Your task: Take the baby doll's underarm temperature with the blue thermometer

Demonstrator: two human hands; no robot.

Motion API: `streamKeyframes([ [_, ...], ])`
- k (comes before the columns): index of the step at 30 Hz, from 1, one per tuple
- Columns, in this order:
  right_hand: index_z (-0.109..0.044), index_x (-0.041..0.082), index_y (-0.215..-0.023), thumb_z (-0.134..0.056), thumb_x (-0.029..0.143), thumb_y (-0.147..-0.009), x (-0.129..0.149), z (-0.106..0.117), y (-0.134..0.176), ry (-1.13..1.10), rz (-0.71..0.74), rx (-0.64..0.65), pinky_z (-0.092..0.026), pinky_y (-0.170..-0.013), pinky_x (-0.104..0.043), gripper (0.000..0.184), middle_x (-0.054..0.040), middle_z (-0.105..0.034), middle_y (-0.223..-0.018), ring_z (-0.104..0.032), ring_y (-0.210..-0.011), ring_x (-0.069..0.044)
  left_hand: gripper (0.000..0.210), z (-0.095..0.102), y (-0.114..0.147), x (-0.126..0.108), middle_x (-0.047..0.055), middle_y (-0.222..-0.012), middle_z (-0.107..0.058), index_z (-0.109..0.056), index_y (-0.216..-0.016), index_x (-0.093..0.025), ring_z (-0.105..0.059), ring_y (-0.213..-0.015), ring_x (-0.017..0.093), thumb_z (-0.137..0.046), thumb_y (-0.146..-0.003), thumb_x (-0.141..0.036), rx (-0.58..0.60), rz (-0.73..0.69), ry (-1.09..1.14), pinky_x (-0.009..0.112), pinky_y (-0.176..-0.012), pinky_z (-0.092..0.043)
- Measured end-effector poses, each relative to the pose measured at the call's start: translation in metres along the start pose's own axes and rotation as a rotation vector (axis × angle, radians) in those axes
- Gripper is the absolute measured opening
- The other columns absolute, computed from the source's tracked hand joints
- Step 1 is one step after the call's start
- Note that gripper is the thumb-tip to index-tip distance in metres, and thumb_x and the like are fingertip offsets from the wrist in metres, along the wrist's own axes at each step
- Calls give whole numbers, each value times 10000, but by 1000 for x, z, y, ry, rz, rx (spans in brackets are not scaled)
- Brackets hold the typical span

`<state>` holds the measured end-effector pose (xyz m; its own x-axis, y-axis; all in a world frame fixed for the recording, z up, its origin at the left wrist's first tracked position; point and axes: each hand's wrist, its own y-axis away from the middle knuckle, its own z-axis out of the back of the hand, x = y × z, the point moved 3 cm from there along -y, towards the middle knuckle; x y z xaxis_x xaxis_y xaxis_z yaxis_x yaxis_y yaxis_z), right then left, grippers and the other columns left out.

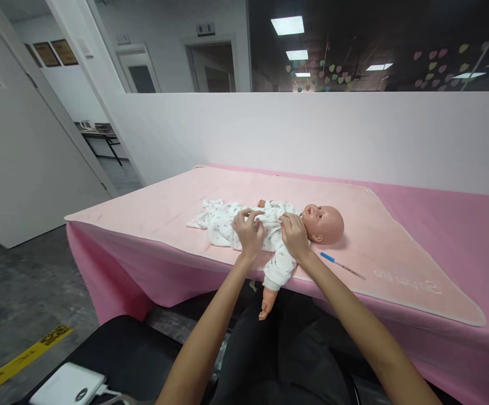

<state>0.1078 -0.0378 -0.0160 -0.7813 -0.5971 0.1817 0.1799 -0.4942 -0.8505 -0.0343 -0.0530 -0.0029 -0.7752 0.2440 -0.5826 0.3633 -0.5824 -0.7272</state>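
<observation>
A baby doll lies on its back on the pink tabletop, head to the right, mouth partly open. It wears a white printed baby outfit, whose trouser end lies crumpled at the left. My right hand pinches the front of the outfit near the doll's neck. Over the doll's middle, my left hand has bent fingers, with a gap between thumb and index finger. One doll arm hangs over the table's front edge, its sleeve on. The far doll hand shows behind the body.
A pen-like stick with a blue end lies right of the doll. A pale pink mat covers much of the pink-clothed table. On a black chair at lower left rests a white device with a cable.
</observation>
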Motion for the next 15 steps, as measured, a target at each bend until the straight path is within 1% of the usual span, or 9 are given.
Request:
streamKeyframes([
  [3, -573, 204, -960, -370, 186, -888, 6, 19, 4, 4, 95, 2, -415, -847, -407, 216, -111, -598, -1003, -530, -954, -231, 255, -18, -21, -18, 66, -1015, -518, -605, -1010, -218, -511, -943, 178, -468, -797, -188, 233, -127, 209, 321, -863, -412],
  [4, -578, 206, -955, -386, 201, -887, 7, 29, 8, 0, 117, 16, -412, -850, -404, 204, -104, -606, -982, -535, -945, -227, 267, -26, -27, -21, 62, -1024, -528, -595, -1044, -218, -525, -900, 164, -482, -802, -231, 350, -145, 269, 299, -826, -434],
  [6, -588, 201, -916, -403, 218, -885, 5, 51, 21, 13, 139, 60, -415, -826, -386, 188, -85, -623, -886, -552, -876, -214, 267, -43, -36, -25, 43, -971, -564, -623, -1021, -224, -543, -817, 144, -524, -786, -305, 662, -210, 335, 269, -763, -457],
  [7, -592, 198, -892, -410, 221, -882, 2, 63, 30, 38, 128, 80, -416, -807, -377, 184, -78, -627, -843, -556, -840, -210, 254, -49, -37, -25, 33, -928, -574, -649, -981, -233, -548, -795, 139, -550, -768, -329, 792, -254, 338, 259, -747, -461],
  [8, -595, 196, -867, -417, 224, -878, -3, 76, 40, 76, 99, 96, -417, -790, -372, 180, -74, -629, -815, -558, -816, -209, 241, -52, -38, -23, 24, -897, -574, -670, -946, -247, -554, -787, 135, -578, -745, -344, 884, -303, 333, 249, -737, -464],
  [9, -597, 193, -848, -426, 228, -872, -11, 89, 52, 123, 50, 108, -418, -775, -368, 176, -76, -634, -810, -560, -812, -214, 233, -54, -38, -22, 19, -883, -569, -686, -916, -262, -560, -790, 133, -610, -716, -354, 935, -350, 323, 241, -734, -465],
  [10, -600, 191, -842, -436, 236, -865, -19, 101, 64, 175, -12, 130, -420, -749, -365, 172, -80, -639, -816, -562, -805, -220, 235, -55, -37, -21, 16, -888, -563, -695, -897, -276, -566, -802, 132, -642, -685, -362, 951, -394, 313, 234, -736, -466],
  [12, -607, 186, -834, -458, 268, -848, -40, 120, 88, 281, -144, 215, -422, -699, -369, 171, -84, -646, -788, -568, -771, -235, 244, -54, -35, -19, 15, -922, -553, -704, -869, -291, -574, -826, 136, -678, -641, -373, 940, -445, 304, 230, -749, -465],
  [15, -623, 175, -830, -453, 295, -833, -65, 140, 118, 340, -268, 301, -448, -712, -385, 208, -106, -668, -837, -596, -801, -254, 177, -55, -34, -20, 22, -932, -572, -706, -789, -266, -580, -846, 152, -627, -684, -385, 952, -431, 308, 246, -782, -450],
])
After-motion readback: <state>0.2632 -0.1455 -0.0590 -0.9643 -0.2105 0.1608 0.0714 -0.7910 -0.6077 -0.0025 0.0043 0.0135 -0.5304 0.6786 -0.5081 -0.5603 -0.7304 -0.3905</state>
